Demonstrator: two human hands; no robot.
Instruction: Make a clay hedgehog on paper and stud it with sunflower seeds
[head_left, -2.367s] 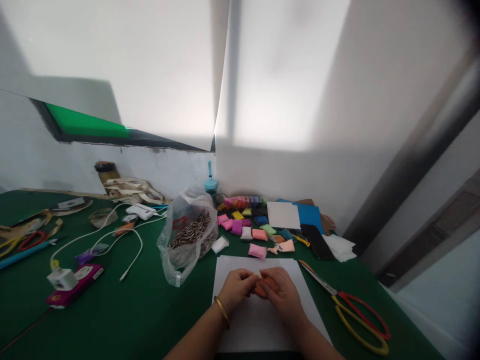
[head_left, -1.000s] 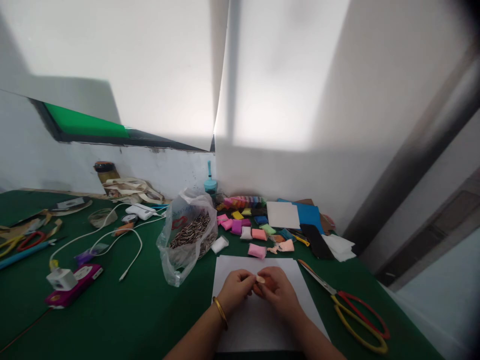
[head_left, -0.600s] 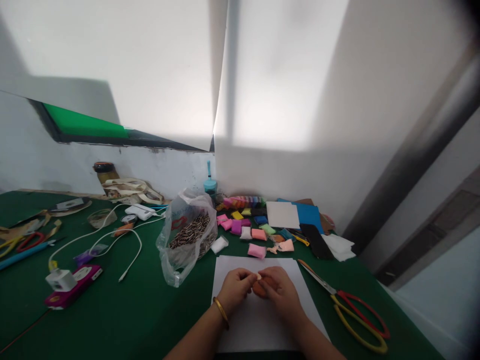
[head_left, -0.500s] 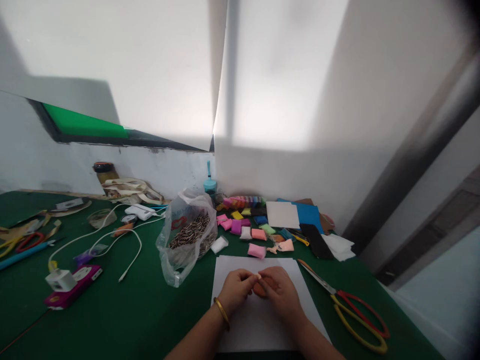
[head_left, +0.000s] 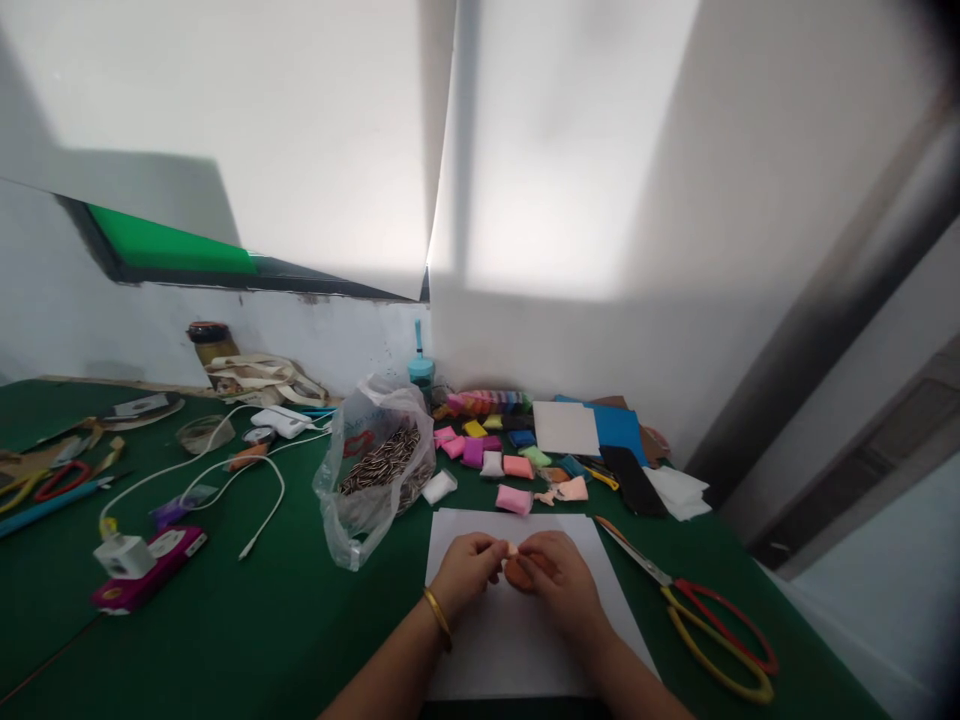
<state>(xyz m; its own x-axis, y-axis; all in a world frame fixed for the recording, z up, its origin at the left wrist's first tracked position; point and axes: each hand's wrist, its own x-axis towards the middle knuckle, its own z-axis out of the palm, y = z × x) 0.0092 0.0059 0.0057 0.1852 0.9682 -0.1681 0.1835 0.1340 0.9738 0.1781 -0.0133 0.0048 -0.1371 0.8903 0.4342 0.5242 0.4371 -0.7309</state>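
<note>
Over a stack of white paper [head_left: 495, 670], my two hands meet. My right hand [head_left: 568, 590] is closed around a flat, round piece of brown clay [head_left: 517, 574], partly covered by the fingers. Thumb and fingers of my left hand [head_left: 466, 574], which has a gold bangle on the wrist, pinch a small pale peach bit of clay [head_left: 513, 549] at the disc's upper edge. Whether that bit is stuck to the disc, I cannot tell. Beyond the paper lie a pink clay packet [head_left: 514, 499] and a peach clay packet [head_left: 574, 488] with loose scraps beside it.
Large scissors [head_left: 694, 600] with red and yellow handles lie right of the paper. To the left stands a clear plastic bag [head_left: 352, 520] of small metal pieces. Farther left are white cables [head_left: 281, 490] and a magenta power strip [head_left: 150, 575]. Several coloured clay packets [head_left: 472, 453] line the back.
My left hand has drawn slightly left, and a small gap has opened between its fingertips and the right hand's. The brown clay stays in my right hand.
</note>
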